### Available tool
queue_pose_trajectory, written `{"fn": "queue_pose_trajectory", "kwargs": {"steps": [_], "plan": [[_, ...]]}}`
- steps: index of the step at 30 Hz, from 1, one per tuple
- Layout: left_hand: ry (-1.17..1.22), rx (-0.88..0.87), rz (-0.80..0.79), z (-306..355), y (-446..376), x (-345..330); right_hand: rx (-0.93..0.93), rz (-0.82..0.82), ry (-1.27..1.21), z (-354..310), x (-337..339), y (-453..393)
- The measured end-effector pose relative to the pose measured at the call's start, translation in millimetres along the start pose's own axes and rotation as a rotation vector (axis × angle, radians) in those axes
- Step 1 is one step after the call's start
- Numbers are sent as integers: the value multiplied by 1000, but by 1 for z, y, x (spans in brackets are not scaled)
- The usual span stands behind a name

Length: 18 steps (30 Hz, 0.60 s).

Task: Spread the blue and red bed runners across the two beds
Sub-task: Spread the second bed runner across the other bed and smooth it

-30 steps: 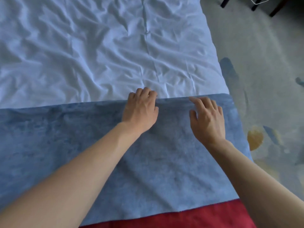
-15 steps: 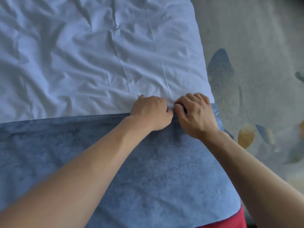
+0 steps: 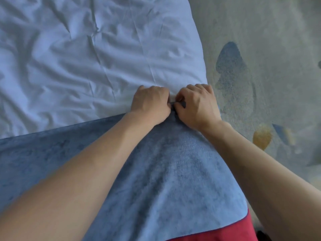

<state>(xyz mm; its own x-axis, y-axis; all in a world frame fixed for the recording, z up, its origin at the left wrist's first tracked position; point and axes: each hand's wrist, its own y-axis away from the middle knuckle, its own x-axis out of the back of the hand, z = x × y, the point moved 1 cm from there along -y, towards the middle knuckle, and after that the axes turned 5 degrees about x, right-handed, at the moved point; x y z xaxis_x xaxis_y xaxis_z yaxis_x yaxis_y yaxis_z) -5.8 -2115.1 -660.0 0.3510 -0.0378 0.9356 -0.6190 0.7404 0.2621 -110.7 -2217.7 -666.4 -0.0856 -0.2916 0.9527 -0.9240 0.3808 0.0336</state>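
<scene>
Blue runner (image 3: 156,171): across the bed, far edge bunched near the right side
Left hand (image 3: 150,103): curled, gripping that edge
Right hand (image 3: 198,105): pinching the same edge, touching the left
Red runner (image 3: 225,232): beneath blue, nearest the person
White sheet (image 3: 86,58): wrinkled
Carpet (image 3: 260,49): patterned, right of bed

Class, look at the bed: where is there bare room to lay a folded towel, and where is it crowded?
Free: the white sheet beyond the blue runner, leftward. Crowded: the runner's far edge, gripped by the left hand and right hand.
</scene>
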Motion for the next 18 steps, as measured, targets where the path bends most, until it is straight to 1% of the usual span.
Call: {"fn": "queue_pose_trajectory", "kwargs": {"steps": [4, 7, 11, 14, 18], "plan": [[-24, -32, 19, 2, -3, -7, 25, 10, 20, 9, -2, 11], [14, -16, 10, 5, -12, -7, -7, 7, 36, 14, -3, -4], [72, 19, 29, -12, 0, -2, 17, 3, 6, 2, -1, -5], [61, 65, 26, -47, 29, 2, 106, -25, -17, -34, -3, -3], [58, 148, 31, -120, 69, 19, 261, -78, -24, -113, -24, -20]]}}
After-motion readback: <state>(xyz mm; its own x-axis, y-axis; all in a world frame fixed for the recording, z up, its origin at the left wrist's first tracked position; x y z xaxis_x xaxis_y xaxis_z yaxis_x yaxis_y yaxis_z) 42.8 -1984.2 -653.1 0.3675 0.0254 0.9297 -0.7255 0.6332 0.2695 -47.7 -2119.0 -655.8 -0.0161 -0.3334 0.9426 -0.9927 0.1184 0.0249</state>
